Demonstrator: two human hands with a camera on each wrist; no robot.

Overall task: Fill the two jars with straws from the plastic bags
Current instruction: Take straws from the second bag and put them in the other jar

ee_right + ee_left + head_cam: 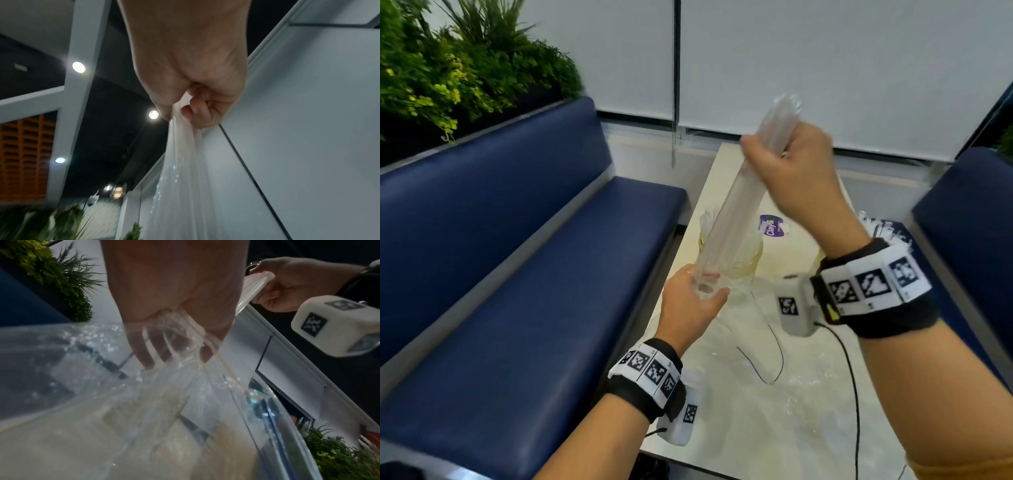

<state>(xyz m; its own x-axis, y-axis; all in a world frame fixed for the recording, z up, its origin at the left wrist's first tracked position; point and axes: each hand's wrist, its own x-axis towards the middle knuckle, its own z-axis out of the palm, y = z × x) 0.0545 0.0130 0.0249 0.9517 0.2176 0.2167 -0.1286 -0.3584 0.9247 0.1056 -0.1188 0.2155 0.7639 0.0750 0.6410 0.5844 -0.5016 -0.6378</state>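
Note:
A long bundle of clear straws (736,205) slants over the table in the head view. My right hand (767,147) grips its upper part, fingers curled round the straws (183,146). My left hand (705,287) grips the clear plastic bag (102,369) at the bundle's lower end, and the left wrist view shows its fingers (144,353) through the film. Behind the bundle stands a glass jar (743,253) holding a few straws. My right wrist hides most of the second jar, leaving only the straw tips (883,229) above it.
The cream table (808,411) carries crumpled clear plastic (801,387), thin black cables (777,356) and a white item with a purple label (772,224). Blue benches (534,291) flank the table on both sides. Plants (448,68) stand behind the left bench.

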